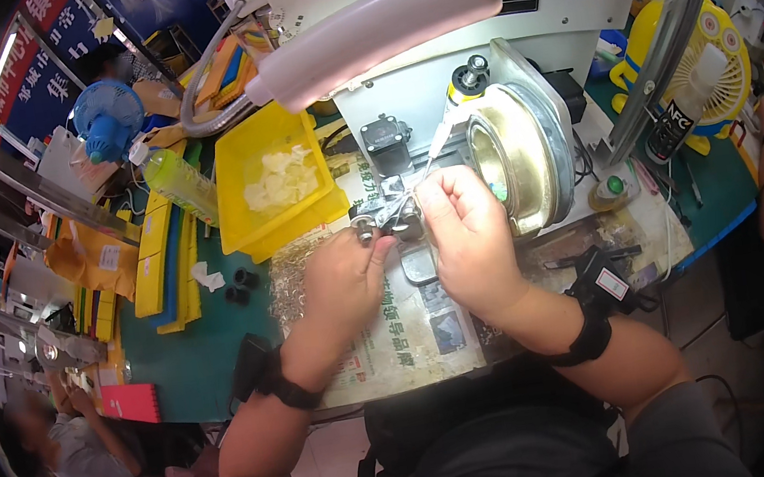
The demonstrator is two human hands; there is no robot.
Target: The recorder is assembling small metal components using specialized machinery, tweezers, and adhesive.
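Observation:
My left hand (339,279) is closed, thumb against fingers, close beside small dark metal fittings (367,228) in front of the machine. What it pinches is too small to name. Just to the right, my right hand (472,240) is closed in a pinch, the fingertips near thin shiny strands (397,207); I cannot make out the item in them. Both hands meet just left of a brass-coloured ring-shaped wheel (522,160) in a grey housing. Behind the fingertips stands a dark square block (386,140). A black-and-yellow cylinder (469,80) sits above.
A pale lamp head (382,29) hangs over the work, before the white machine panel (311,14). Left are a yellow tray (240,234) with white scraps, a bottle (174,180) and a blue fan (108,116). Right are a spray can (678,119) and a yellow fan (718,55). Other people sit at both sides.

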